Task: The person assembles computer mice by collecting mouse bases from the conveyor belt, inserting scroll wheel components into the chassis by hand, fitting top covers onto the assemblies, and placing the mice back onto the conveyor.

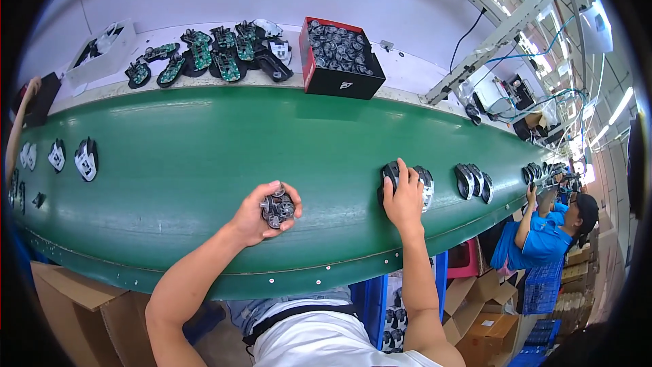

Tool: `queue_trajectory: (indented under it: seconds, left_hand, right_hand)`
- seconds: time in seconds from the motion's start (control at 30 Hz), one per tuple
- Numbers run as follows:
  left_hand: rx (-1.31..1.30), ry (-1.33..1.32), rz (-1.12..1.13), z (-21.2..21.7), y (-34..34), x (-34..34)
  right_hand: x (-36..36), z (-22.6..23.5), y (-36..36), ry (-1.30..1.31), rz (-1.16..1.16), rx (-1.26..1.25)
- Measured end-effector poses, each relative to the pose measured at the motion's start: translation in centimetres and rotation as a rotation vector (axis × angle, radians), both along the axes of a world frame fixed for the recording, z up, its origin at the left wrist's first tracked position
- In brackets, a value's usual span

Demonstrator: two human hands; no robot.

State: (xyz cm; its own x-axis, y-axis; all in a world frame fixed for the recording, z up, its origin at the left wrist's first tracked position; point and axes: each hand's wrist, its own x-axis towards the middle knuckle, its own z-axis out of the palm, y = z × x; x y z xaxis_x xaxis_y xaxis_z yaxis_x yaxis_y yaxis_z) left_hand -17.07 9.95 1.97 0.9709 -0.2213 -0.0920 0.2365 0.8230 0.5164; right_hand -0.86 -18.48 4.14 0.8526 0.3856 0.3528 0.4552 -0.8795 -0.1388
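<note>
My left hand (266, 213) is cupped round a handful of small scroll wheels (277, 209), dark with clear rims, above the green conveyor belt (224, 129). To the right, my right hand (405, 202) grips a black computer mouse (389, 175), its thumb and fingers over the body. The hand partly covers the mouse. Touching or very close beside it is a mouse body with a silvery-white side (426, 187). Farther right on the belt, a group of mouse bodies (473, 183) stands side by side.
An open black-and-red box (344, 87) full of scroll wheels sits on the back ledge, beside several mouse bases with green circuit boards (197, 51). White mouse parts (86, 159) lie at the belt's left. A co-worker in blue (536, 234) works at right; another person's arm (18, 119) reaches in at left.
</note>
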Motion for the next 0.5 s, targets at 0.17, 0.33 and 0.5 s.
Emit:
queue_trajectory:
  seconds: [0.17, 0.33, 0.5]
  left_hand:
    - [0.011, 0.005, -0.004, -0.2, 0.3, -0.2]
    - [0.033, -0.017, -0.019, 0.2, 0.2, -0.2]
    - [0.02, 0.002, 0.001, -0.2, 0.0, -0.3]
  right_hand:
    - [-1.1, 0.4, 0.4, 0.052, 0.25, -0.011]
    - [-3.0, 0.9, 1.9, 0.129, 0.34, 0.083]
    - [-3.0, 1.2, 3.6, 0.179, 0.493, 0.062]
